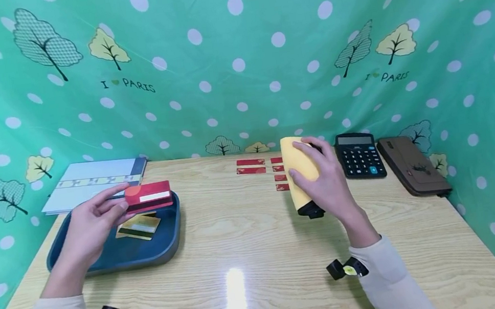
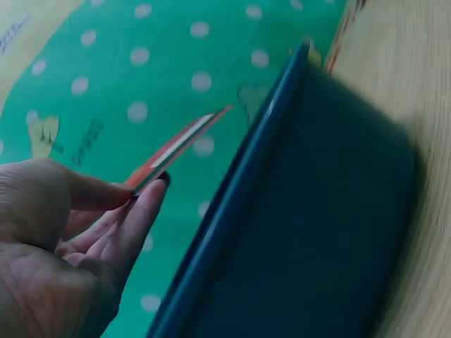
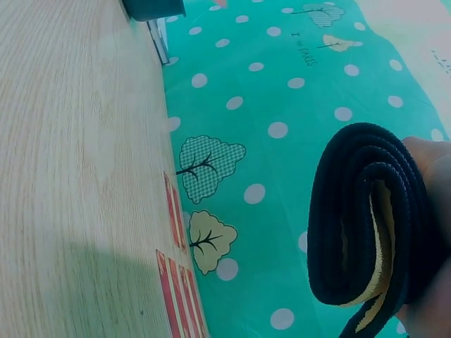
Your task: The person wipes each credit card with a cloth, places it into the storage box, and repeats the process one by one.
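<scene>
My left hand (image 1: 88,220) pinches a red bank card (image 1: 152,192) between thumb and fingers, just above the dark blue tray (image 1: 166,249). The card has a white strip and a dark stripe; the left wrist view shows it nearly edge-on. Gold cards (image 1: 140,228) lie overlapping in the tray, partly behind my hand. On the right, my right hand (image 1: 326,178) grips a rolled cloth (image 1: 297,169), yellow outside with dark layers at its end (image 3: 328,218). The roll is held above the table and hides part of the area by the red cards.
Several red cards (image 1: 251,170) lie in two columns at the table's back. A calculator (image 1: 361,155) and a brown zipped pouch (image 1: 411,165) are at the back right. Behind the tray lies a pale blue folder (image 1: 92,173). A polka-dot cloth (image 1: 219,75) hangs behind the table (image 1: 249,242).
</scene>
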`<state>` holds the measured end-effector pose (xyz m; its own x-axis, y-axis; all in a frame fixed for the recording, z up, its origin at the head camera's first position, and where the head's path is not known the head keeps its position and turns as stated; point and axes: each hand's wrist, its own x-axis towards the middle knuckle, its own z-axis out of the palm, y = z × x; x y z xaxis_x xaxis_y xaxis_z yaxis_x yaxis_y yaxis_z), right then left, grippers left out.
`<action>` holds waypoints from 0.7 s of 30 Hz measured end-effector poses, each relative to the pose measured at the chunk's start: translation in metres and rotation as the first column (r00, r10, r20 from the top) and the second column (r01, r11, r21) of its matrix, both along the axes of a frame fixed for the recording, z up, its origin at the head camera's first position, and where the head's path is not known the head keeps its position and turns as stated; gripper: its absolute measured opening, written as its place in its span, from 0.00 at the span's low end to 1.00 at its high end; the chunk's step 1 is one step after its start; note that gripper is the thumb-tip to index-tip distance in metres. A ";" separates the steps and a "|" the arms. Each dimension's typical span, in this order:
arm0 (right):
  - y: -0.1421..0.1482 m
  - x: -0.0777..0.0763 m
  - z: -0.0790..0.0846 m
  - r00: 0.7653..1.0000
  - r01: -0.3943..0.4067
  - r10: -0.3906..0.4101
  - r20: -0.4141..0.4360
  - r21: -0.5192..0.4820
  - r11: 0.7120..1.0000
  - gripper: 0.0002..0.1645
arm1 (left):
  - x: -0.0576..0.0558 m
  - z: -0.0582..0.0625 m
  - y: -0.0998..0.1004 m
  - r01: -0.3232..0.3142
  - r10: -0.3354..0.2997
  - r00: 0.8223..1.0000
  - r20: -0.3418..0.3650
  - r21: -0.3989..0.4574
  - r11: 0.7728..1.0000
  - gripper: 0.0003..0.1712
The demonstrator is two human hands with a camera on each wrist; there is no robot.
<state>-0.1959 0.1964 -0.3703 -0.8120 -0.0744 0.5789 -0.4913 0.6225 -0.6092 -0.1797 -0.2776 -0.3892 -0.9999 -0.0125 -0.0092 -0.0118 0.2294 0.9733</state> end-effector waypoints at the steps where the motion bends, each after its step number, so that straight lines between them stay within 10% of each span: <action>1: 0.000 0.000 0.000 1.000 0.000 0.000 0.001 0.001 1.000 0.35 | 0.000 -0.003 -0.006 0.011 -0.011 1.000 0.003 0.001 1.000 0.33; 11: 0.001 0.000 0.000 1.000 0.008 -0.008 0.014 0.001 1.000 0.35 | -0.011 -0.020 -0.039 0.157 -0.153 0.973 0.171 -0.009 0.988 0.31; 21: 0.003 -0.001 0.000 0.999 0.014 -0.014 0.031 -0.003 1.000 0.35 | -0.018 -0.021 -0.044 0.177 -0.163 0.945 0.284 -0.023 0.984 0.41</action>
